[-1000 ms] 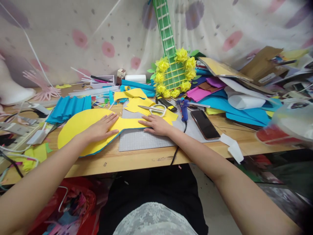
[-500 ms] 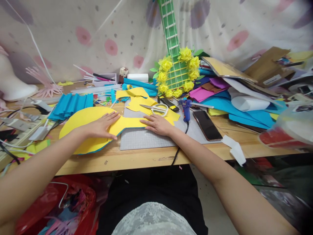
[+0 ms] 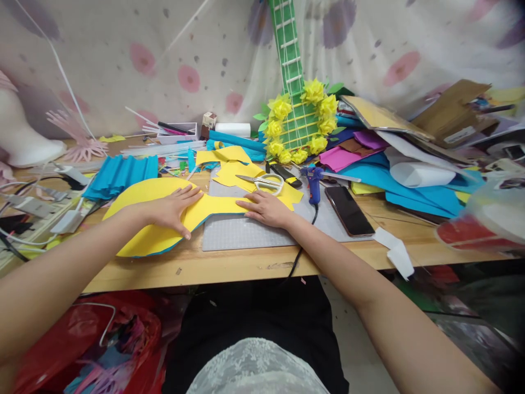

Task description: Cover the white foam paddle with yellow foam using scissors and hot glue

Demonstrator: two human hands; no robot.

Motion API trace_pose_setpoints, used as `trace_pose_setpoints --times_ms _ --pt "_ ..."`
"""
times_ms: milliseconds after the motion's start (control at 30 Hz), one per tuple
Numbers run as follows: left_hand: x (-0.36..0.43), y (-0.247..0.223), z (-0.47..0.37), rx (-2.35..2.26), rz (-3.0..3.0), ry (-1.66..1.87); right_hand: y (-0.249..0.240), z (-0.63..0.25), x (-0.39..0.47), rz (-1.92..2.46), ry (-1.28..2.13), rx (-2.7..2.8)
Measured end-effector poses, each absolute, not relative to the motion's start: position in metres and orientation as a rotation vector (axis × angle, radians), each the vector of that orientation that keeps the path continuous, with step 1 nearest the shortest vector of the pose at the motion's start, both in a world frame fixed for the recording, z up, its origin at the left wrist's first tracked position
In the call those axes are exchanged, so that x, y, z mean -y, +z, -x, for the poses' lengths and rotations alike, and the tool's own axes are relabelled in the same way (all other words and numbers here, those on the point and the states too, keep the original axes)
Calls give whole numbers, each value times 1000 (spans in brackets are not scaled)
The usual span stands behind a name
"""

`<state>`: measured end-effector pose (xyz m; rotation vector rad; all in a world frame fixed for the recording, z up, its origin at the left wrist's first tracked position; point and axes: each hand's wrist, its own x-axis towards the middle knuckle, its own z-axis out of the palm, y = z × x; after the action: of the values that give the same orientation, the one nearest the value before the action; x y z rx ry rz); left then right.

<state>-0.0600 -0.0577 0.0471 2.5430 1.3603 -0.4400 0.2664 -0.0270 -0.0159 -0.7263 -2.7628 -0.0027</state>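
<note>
A yellow guitar-shaped paper cutout (image 3: pixel 137 200) with a blue edge lies flat on the table, its narrow neck reaching right over a grey cutting mat (image 3: pixel 229 235). My left hand (image 3: pixel 172 210) rests palm down on its rounded body, fingers spread. On the neck my right hand (image 3: pixel 266 209) lies flat with fingers stretched out. Just behind the right hand are white-handled scissors (image 3: pixel 268 184), lying on yellow paper scraps (image 3: pixel 229 173). A blue glue gun (image 3: pixel 314 183) and a black phone (image 3: pixel 348 210) sit to the right on the mat.
At the back stands a green paper guitar (image 3: pixel 291 104) ringed with yellow flowers. Pleated blue paper (image 3: pixel 123 176) and a power strip (image 3: pixel 39 227) are at left. Stacked coloured paper (image 3: pixel 418 189) fills the right, near a plastic cup (image 3: pixel 484 219). A red bag (image 3: pixel 53 339) hangs below.
My left hand's thumb has shifted slightly away from the fingers on the yellow cutout. The right hand stays on the neck, and the view has moved a little.
</note>
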Motion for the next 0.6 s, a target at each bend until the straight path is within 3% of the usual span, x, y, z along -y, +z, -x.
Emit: trace_pose_setpoints --times_ms 367,600 --pt "53 50 61 -1405 -2451 -351 -18 -267 27 752 -33 2785" --pt "64 48 23 -1787 -2483 132 -19 -267 27 733 -47 2768"
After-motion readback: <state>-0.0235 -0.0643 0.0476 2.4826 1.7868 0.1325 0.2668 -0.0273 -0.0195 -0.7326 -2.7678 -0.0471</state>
